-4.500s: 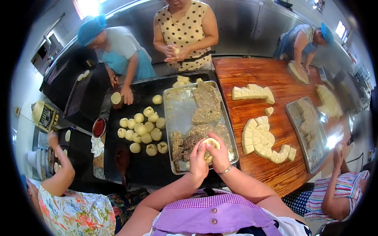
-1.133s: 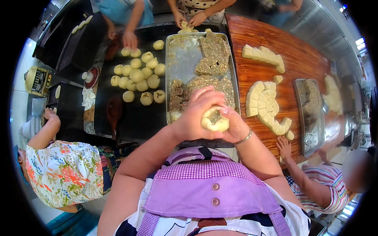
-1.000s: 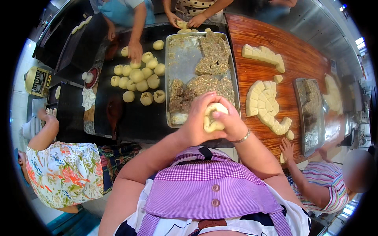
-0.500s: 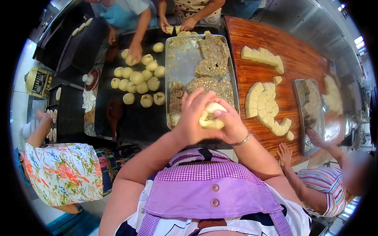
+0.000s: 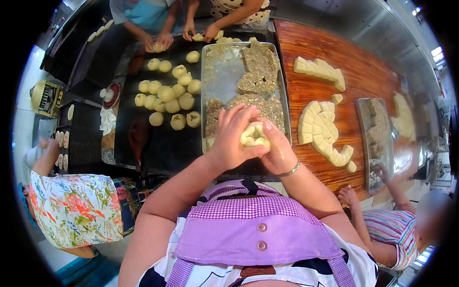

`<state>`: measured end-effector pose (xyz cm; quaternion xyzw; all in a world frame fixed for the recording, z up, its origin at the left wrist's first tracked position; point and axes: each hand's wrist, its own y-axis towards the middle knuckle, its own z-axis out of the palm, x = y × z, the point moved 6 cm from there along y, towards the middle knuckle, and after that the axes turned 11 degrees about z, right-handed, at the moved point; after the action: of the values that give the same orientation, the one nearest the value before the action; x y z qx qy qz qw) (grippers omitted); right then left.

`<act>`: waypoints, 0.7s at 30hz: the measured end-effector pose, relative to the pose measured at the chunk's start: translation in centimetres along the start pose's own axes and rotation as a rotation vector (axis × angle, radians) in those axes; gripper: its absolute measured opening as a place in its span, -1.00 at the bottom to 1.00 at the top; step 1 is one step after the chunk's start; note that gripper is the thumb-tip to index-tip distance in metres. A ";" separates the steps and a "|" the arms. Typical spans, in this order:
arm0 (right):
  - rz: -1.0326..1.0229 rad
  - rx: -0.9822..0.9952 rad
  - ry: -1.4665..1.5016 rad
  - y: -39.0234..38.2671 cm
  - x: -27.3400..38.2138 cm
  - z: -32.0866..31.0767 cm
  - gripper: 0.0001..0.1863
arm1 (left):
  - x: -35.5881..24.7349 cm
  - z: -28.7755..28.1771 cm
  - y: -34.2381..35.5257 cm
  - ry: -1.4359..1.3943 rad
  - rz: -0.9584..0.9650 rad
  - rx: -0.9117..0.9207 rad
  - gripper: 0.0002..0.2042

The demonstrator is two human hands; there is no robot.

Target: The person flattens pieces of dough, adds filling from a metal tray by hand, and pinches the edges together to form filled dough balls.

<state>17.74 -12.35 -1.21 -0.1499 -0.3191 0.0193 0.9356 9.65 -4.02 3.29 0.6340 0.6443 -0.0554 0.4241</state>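
Between my two palms sits a pale dough ball [image 5: 255, 136], its edges gathered round a small opening on top. My left hand [image 5: 233, 138] cups it from the left, thumb across its near side. From the right, my right hand [image 5: 280, 150] presses against it, fingers curled along its side. Just beyond my hands lies a metal tray [image 5: 222, 71] with slabs of crumbly, seeded brown filling [image 5: 258, 107]. To the left, several rounded dough balls [image 5: 166, 94] rest on the dark worktop, some with puckered tops.
Cut dough pieces [image 5: 318, 124] lie on the wooden board [image 5: 354, 158] at right, with a second filling tray [image 5: 377, 129] farther right. A dark wooden paddle [image 5: 138, 136] lies at left. Co-workers stand across the table and at both sides; two handle dough at the far edge.
My hands have turned the dough ball, and its opening looks rounder and more drawn in. Across the table, a co-worker's hand has withdrawn from the dough balls to the far edge.
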 end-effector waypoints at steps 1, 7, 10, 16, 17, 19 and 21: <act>-0.038 -0.061 -0.049 0.1 -0.1 0.2 -0.47 | -0.2 0.6 -0.4 -0.048 -0.012 -0.018 -0.09; -0.157 -0.124 -0.244 -0.3 0.0 1.2 -0.46 | -0.6 0.3 0.3 -0.149 0.152 0.035 -0.33; -0.068 -0.015 -0.008 0.0 -0.2 1.3 -0.43 | -0.5 0.2 0.3 -0.242 0.246 0.083 -0.43; 0.037 -0.180 0.075 1.7 -1.0 -1.2 -0.47 | 1.5 0.2 -0.6 0.027 0.020 -0.068 -0.34; -0.031 -0.208 0.047 2.3 -1.5 -1.7 -0.45 | 1.3 0.7 -0.9 -0.047 0.008 -0.064 -0.33; -0.094 -0.206 -0.083 2.1 -1.4 -0.5 -0.43 | -0.5 0.4 -0.6 -0.118 0.032 -0.198 -0.43; -0.087 -0.153 -0.130 2.5 -1.8 0.1 -0.36 | 0.2 0.4 -0.6 -0.190 0.090 -0.228 -0.55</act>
<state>16.40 -10.15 -2.94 -0.2054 -0.3860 -0.0363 0.8986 9.38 -4.26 2.61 0.6018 0.5741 -0.0226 0.5547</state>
